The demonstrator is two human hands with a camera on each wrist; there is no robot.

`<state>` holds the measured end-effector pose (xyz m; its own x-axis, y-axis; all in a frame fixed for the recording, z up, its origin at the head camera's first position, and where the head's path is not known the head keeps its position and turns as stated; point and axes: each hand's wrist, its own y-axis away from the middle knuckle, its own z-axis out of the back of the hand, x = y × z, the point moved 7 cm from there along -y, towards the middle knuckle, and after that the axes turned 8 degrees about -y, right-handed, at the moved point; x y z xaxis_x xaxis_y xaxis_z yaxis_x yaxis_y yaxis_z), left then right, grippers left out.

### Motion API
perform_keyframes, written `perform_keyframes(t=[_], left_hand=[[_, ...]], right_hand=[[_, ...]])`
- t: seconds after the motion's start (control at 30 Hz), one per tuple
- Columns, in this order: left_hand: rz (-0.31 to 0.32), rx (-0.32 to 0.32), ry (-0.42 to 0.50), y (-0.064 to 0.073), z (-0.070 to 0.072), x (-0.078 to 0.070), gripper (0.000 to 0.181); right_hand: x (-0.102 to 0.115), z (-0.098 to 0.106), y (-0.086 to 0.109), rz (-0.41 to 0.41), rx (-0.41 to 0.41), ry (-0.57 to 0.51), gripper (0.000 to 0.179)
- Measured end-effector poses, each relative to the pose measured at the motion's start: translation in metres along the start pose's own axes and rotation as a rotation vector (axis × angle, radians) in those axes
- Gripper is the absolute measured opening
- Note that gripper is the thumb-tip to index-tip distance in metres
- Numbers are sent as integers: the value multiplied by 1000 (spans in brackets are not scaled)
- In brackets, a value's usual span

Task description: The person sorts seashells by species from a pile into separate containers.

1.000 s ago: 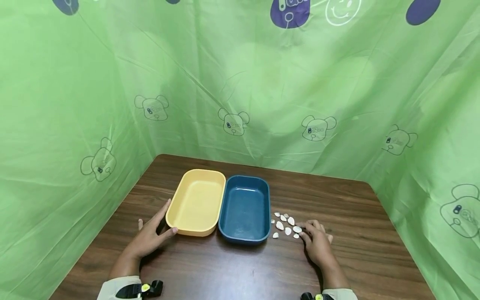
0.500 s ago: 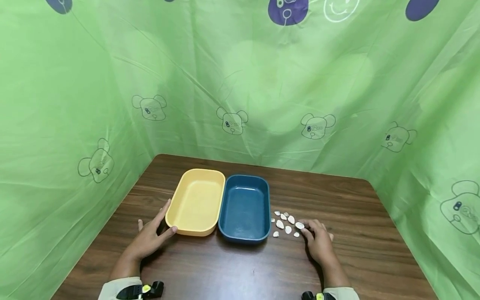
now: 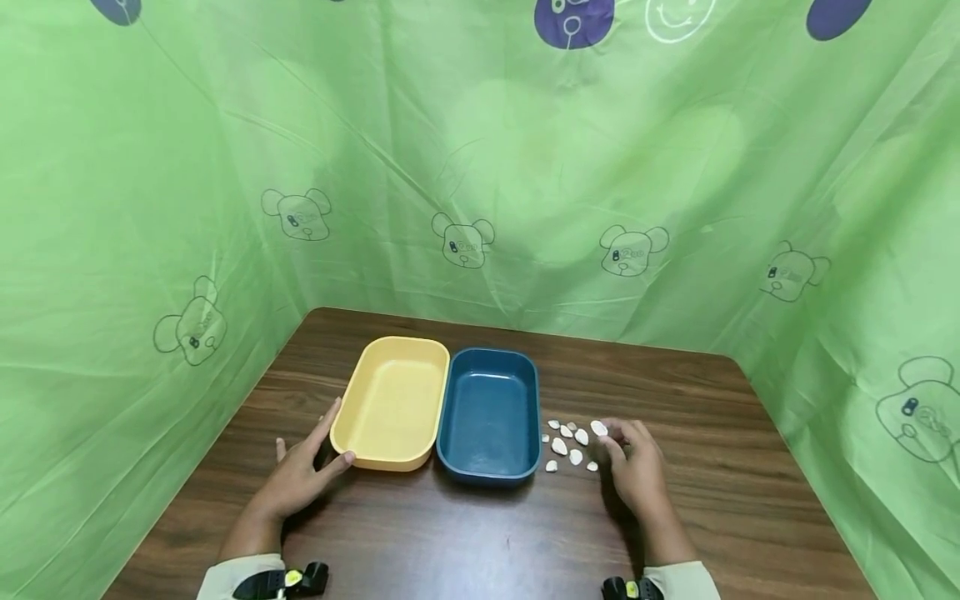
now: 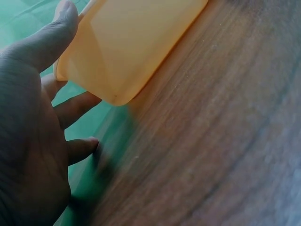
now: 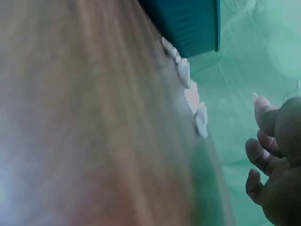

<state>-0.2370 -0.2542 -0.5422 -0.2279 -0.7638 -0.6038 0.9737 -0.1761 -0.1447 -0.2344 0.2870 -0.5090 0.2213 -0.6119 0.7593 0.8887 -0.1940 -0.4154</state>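
Note:
In the head view my left hand point(image 3: 295, 477) rests at the near left corner of a yellow plastic tray point(image 3: 350, 454). Its thumb touches the near side and its extended fingers lie along the left side; the left wrist view shows the fingers point(image 4: 77, 108) spread against the tray wall. My right hand point(image 3: 636, 468) pinches a flat white stone point(image 3: 598, 427) between thumb and fingertips, raised over the table. Only a sliver of that stone shows past the thumb in the right wrist view. Several similar white stones point(image 3: 559, 447) lie just left of the right hand.
A deep blue tray point(image 3: 489, 478) stands right beside the yellow one, between it and the loose stones. Both trays sit on a dark wood-grain table point(image 3: 675, 392). Green printed cloth point(image 3: 525, 167) hangs behind the table and at both sides.
My right hand has picked up one white stone from the right edge of the group and lifted it up and slightly away. The left hand has stayed at the yellow tray.

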Motion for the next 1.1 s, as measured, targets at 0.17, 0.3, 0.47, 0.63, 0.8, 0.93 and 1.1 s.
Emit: perform_keyframes(t=[0.17,0.3,0.47,0.63,0.8,0.93,1.1], left_hand=[[12,-2,-15,2,0,-1,94],[20,-2,-16,2,1,-2,94],[14,-5,-5,3,2,-4,93],[16,-3,-12,4,2,-5,93],[14,-6,-14,4,3,-4,92],[14,-4,-17,4,3,-4,92],[14,-2,-21,4,2,-4,93]], right_hand=[[21,-4,-10,54,-3,-70,21],[36,-10,-17,58,27,-103,19],[50,-21,-22,74,76,-165,18],[60,-35,-24,120,109,-168,18],[67,-50,-27,92,161,-170,17],[72,-58,-31,54,192,-168,18],[76,-64,-33,23,244,-145,23]])
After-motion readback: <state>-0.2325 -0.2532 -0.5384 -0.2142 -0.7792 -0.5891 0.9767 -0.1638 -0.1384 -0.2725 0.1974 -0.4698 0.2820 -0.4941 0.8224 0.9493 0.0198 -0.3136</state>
